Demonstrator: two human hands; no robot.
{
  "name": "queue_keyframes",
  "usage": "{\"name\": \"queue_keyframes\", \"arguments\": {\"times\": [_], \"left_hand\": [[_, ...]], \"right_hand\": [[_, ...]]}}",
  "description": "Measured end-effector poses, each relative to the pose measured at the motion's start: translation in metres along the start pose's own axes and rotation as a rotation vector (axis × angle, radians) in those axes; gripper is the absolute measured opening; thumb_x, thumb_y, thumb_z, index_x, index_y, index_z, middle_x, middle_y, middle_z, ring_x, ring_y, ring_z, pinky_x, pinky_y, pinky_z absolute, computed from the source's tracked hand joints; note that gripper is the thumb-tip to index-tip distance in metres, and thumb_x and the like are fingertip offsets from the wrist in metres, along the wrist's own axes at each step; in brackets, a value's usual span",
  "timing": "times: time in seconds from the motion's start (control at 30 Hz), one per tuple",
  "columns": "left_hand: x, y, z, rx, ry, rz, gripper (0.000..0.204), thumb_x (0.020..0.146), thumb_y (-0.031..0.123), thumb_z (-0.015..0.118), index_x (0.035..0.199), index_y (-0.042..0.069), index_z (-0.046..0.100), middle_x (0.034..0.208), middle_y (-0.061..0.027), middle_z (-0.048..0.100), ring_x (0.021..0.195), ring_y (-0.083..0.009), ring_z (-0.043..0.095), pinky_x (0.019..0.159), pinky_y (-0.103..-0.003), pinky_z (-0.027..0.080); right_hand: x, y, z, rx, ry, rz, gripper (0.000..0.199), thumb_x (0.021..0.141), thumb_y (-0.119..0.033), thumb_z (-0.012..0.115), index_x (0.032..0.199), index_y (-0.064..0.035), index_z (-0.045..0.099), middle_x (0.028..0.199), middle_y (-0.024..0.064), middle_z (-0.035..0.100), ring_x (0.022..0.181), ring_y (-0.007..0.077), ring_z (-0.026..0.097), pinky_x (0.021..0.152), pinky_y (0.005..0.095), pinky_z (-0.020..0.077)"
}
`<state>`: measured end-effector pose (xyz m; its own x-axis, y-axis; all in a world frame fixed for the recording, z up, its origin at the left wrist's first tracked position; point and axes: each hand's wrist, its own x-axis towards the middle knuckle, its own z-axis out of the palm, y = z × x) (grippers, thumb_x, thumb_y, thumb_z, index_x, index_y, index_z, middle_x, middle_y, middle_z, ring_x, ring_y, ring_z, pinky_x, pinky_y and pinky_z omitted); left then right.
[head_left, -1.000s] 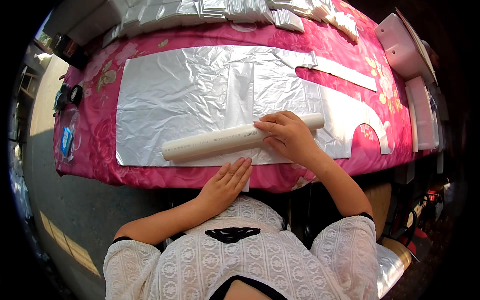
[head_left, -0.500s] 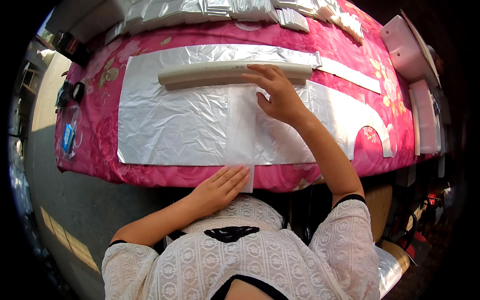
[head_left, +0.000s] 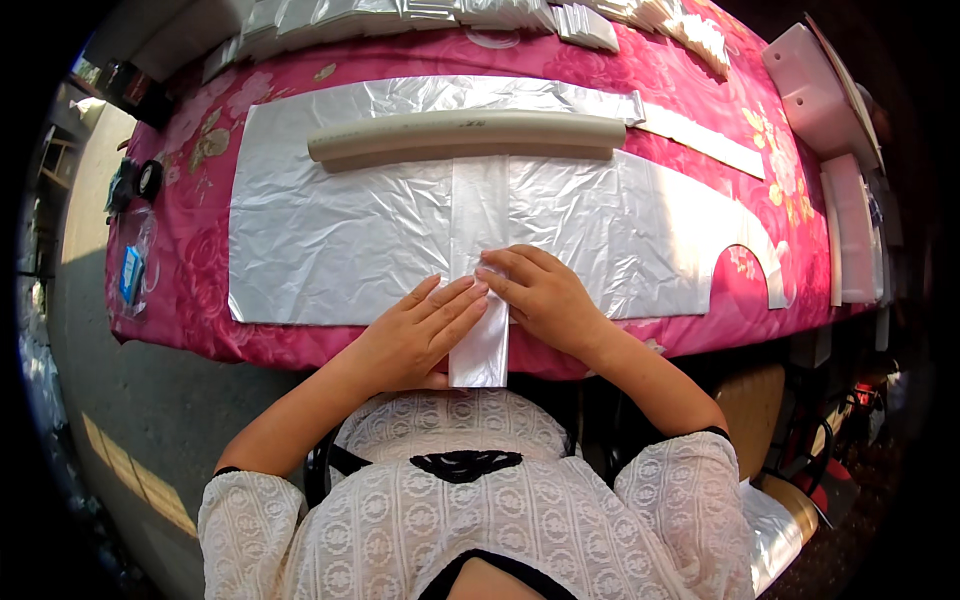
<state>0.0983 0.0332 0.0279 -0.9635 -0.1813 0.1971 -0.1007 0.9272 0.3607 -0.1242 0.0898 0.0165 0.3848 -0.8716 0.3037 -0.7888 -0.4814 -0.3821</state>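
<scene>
A stack of white plastic bags (head_left: 340,230), wrinkled and shiny, lies flat on the table, with a curved cutout at its right end. A narrow folded strip of white plastic (head_left: 482,345) runs down across its middle and overhangs the near table edge. My left hand (head_left: 425,330) lies on the left side of this strip, fingers stretched out flat. Fingertips of my right hand (head_left: 540,300) rest on the strip beside them, fingers extended and slightly bent; its thumb is hidden. Beyond both hands, a pale plastic pipe (head_left: 470,137) lies across the bags, untouched.
A pink flowered cloth (head_left: 200,260) covers the table. Piles of folded white bags (head_left: 350,25) line its far side. At left are a roll of black tape (head_left: 149,180) and a small blue packet (head_left: 131,272). White plastic bins (head_left: 815,95) stand at right.
My right hand has left the pipe and come down toward me, beside my left hand. My left hand has shifted slightly up and left. The strip's near end now shows shiny and wider.
</scene>
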Motion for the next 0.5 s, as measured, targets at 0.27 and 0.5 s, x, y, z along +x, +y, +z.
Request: {"name": "queue_keyframes", "arguments": {"times": [0.27, 0.5], "left_hand": [[0.011, -0.015, -0.011, -0.341, 0.021, -0.255, 0.111, 0.057, 0.052, 0.074, 0.138, -0.004, 0.022, 0.128, -0.018, 0.047, 0.116, -0.0306, 0.048, 0.101, -0.042, 0.033], [0.018, -0.029, -0.007, -0.599, 0.589, -0.447, 0.068, 0.087, 0.034, 0.054, 0.137, -0.003, 0.026, 0.125, -0.0192, 0.05, 0.112, -0.0321, 0.05, 0.095, -0.038, 0.038]], "right_hand": [[0.008, 0.009, -0.009, 0.101, 0.041, 0.068, 0.023, 0.073, -0.008, 0.061, 0.095, -0.006, 0.064, 0.088, 0.0064, 0.062, 0.08, 0.024, 0.06, 0.07, 0.0347, 0.0489], [0.047, 0.021, -0.022, 0.582, -0.141, 0.842, 0.023, 0.081, -0.016, 0.056, 0.078, 0.0042, 0.065, 0.06, 0.011, 0.062, 0.053, 0.0175, 0.061, 0.055, 0.0299, 0.0471]]}}
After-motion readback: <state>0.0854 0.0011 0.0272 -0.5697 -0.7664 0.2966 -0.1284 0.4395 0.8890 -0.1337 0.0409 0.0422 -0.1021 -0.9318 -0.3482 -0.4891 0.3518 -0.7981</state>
